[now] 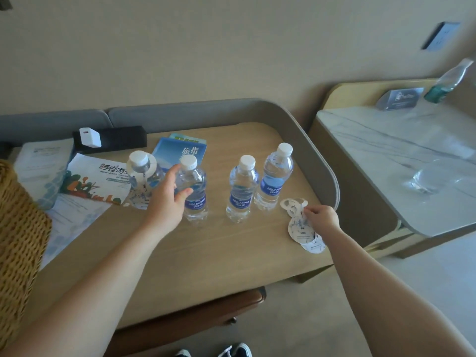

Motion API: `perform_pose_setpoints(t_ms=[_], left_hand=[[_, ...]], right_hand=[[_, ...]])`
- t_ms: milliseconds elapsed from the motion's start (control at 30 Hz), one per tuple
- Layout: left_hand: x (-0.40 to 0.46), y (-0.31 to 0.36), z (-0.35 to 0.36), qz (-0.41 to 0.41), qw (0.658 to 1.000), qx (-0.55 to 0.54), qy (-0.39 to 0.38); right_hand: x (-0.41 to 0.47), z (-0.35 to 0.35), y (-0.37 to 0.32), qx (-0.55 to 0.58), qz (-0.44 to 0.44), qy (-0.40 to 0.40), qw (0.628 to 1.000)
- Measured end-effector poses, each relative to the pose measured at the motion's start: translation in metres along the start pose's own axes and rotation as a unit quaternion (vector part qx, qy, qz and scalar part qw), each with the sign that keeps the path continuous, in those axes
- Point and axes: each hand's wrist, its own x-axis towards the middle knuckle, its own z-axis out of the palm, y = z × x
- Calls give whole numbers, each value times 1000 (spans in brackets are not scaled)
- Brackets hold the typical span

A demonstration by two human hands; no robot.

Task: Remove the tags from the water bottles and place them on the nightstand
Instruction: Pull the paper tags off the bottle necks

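Three clear plastic water bottles with blue labels (242, 189) stand untagged; the far-left bottle (140, 176) still wears its white paper tag (152, 163). Removed white tags (301, 225) lie near right, pinched by the right hand (322, 219). The left hand (167, 197), fingers spread, reaches between the left bottles.

A plain beige wall (206, 47) runs along the far side, with a dark wall panel (440, 35) at far right. A grey padded bench back (180, 113) lies below it. Pale floor (438, 274) shows near right
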Motion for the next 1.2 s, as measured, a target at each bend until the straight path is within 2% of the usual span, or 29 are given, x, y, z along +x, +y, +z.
perform_pose_setpoints(t_ms=[167,367,567,667,733,833,967,1033,1200], left_hand=[[-2,7,-5,-2,1000,-2,12],[-9,20,-17,85,996,-3,34],[-16,22,-58,152,971,-15,185],[-16,4,-83,105,965,-18,240],[-10,-14,-93,6,978,-24,205],[0,-32,-101,-116,985,-106,69],[2,-35,-99,-129,958,-250,-59],[0,-38,-98,-124,954,-264,-74],[-2,-49,-97,-109,964,-241,-14]], right_hand=[[-14,1,1,-42,-13,10,999],[-70,7,-18,26,-77,32,996],[-144,43,-81,83,-213,-76,971],[-174,67,-120,80,-278,-120,950],[-187,86,-146,86,-305,-162,935],[-195,118,-186,80,-318,-189,926],[-197,151,-226,54,-329,-146,932],[-197,160,-232,64,-313,-139,937],[-195,170,-231,60,-298,-129,944]])
